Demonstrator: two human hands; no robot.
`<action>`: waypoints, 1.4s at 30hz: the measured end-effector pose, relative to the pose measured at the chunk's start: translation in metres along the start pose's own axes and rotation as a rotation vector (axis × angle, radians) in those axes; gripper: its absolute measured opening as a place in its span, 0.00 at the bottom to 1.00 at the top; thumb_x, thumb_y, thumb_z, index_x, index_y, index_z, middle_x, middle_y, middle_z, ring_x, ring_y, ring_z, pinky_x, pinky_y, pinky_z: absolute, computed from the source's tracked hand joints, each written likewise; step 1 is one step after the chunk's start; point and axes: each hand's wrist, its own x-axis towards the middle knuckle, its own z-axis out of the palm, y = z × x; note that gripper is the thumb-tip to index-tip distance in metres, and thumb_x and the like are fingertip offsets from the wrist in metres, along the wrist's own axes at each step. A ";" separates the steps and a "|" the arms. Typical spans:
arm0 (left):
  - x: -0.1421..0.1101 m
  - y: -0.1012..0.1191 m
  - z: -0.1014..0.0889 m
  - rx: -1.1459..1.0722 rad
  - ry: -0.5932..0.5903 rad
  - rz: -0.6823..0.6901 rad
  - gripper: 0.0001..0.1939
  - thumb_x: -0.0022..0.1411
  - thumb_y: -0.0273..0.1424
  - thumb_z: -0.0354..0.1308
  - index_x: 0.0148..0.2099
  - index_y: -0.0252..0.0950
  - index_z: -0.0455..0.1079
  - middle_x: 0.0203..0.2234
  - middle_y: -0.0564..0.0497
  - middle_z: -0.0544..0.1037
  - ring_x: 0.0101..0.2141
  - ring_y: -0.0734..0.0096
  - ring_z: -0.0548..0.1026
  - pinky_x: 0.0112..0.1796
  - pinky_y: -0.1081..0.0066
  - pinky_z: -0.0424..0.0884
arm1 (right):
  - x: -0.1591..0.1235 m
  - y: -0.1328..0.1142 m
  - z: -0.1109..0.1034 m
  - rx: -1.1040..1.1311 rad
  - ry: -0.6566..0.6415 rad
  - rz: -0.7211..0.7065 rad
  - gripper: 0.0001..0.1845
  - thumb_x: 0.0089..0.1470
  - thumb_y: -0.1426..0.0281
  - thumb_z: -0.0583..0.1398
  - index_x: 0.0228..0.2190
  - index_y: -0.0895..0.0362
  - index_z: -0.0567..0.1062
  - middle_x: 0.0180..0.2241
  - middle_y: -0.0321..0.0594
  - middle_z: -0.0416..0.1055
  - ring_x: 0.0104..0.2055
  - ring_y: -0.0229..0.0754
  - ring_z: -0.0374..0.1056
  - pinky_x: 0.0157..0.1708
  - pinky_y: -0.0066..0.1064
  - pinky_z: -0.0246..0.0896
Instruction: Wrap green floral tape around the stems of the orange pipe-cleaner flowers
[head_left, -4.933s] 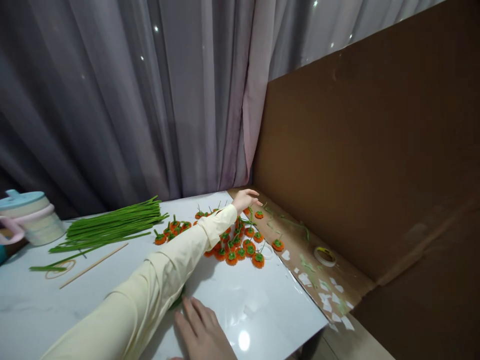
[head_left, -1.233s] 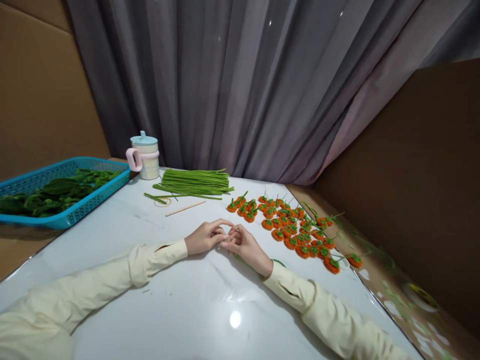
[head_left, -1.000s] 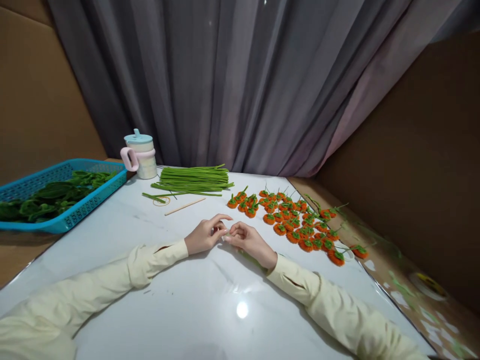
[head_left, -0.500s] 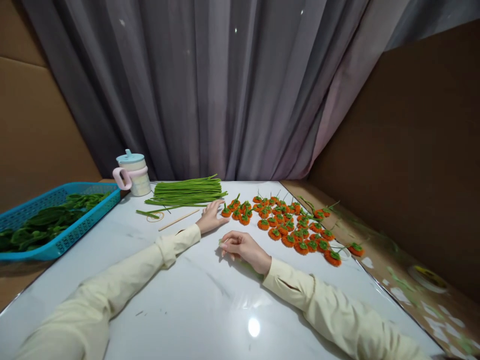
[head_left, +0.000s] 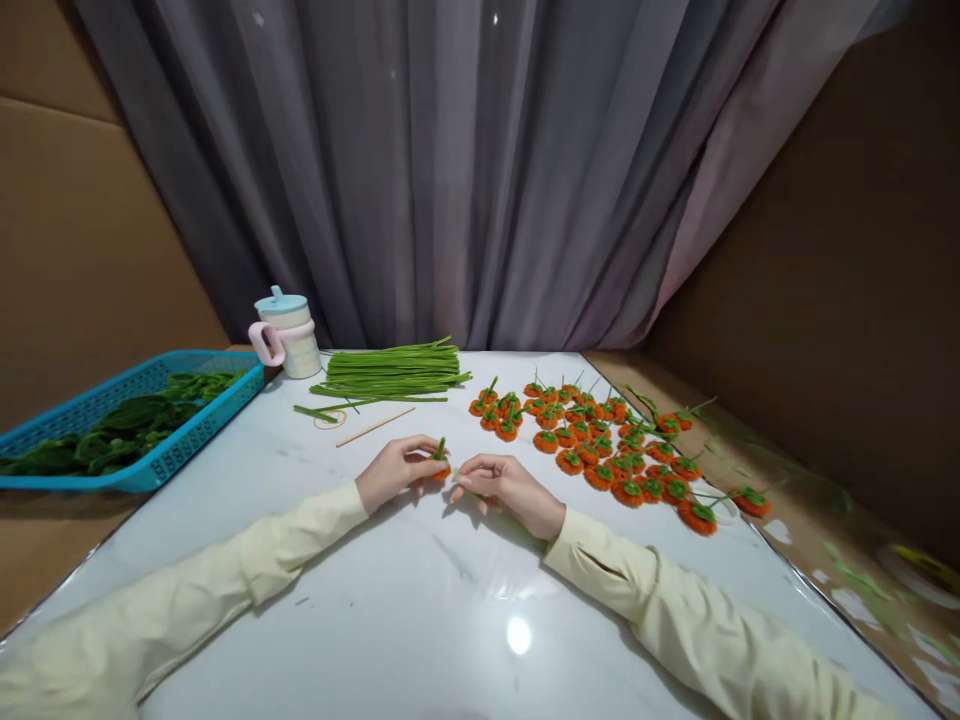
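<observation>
My left hand (head_left: pixel 391 472) is closed in a pinch on a small orange persimmon-shaped piece (head_left: pixel 442 471) with a green top and an upright green stem. Just to its right, my right hand (head_left: pixel 517 492) is closed too, thumb and forefinger pinching a thin pale green strip (head_left: pixel 457 476) whose tip pokes out toward the orange piece. The rest of the strip is mostly hidden behind the hand. Beyond the hands lies a small group of the same orange pieces (head_left: pixel 506 430) with thick green stems. A larger group (head_left: pixel 598 475) with thin stems spreads to the right.
Behind the hands lie a bundle of fuzzy green stems (head_left: pixel 394 370) and a wooden stick (head_left: pixel 375 427). A lidded cup (head_left: pixel 289 335) stands at the back left, beside a blue basket (head_left: pixel 161 465) of green leaf pieces. A tape roll (head_left: pixel 926 575) and paper scraps lie on cardboard at right.
My left hand let go of the pale strip, reached to the small group of orange pieces, and came back holding one. The right hand has kept its pinch near the same spot.
</observation>
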 end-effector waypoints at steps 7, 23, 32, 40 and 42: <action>-0.021 -0.004 0.001 -0.435 -0.176 -0.204 0.23 0.43 0.40 0.67 0.37 0.29 0.68 0.23 0.50 0.75 0.17 0.78 0.68 0.16 0.78 0.63 | -0.004 -0.005 0.001 -0.030 -0.100 0.014 0.14 0.41 0.65 0.66 0.27 0.62 0.73 0.25 0.40 0.75 0.16 0.27 0.58 0.15 0.22 0.41; -0.023 -0.009 0.003 -0.146 -0.270 0.193 0.15 0.52 0.31 0.62 0.43 0.33 0.68 0.40 0.47 0.65 0.38 0.70 0.71 0.41 0.68 0.71 | -0.004 -0.003 -0.001 0.012 -0.106 -0.028 0.10 0.42 0.67 0.66 0.26 0.61 0.75 0.23 0.40 0.74 0.25 0.35 0.66 0.30 0.28 0.57; -0.023 0.002 0.005 0.270 -0.129 0.431 0.10 0.59 0.25 0.51 0.44 0.33 0.66 0.38 0.47 0.74 0.39 0.69 0.72 0.42 0.71 0.67 | -0.002 -0.006 -0.002 0.124 0.027 -0.075 0.10 0.40 0.67 0.67 0.24 0.61 0.74 0.22 0.39 0.74 0.21 0.32 0.63 0.25 0.26 0.55; -0.029 0.002 0.004 0.313 -0.024 0.355 0.13 0.55 0.26 0.48 0.44 0.36 0.61 0.35 0.50 0.75 0.32 0.72 0.74 0.35 0.75 0.69 | -0.006 -0.006 0.002 -0.069 0.033 -0.170 0.14 0.43 0.61 0.65 0.25 0.60 0.73 0.20 0.37 0.72 0.17 0.32 0.59 0.20 0.26 0.54; -0.030 0.000 0.005 0.365 -0.009 0.397 0.13 0.55 0.25 0.48 0.45 0.36 0.61 0.36 0.50 0.75 0.31 0.73 0.73 0.35 0.75 0.69 | -0.007 -0.005 0.004 -0.126 0.061 -0.204 0.15 0.43 0.60 0.65 0.25 0.60 0.73 0.20 0.37 0.72 0.17 0.32 0.59 0.21 0.27 0.55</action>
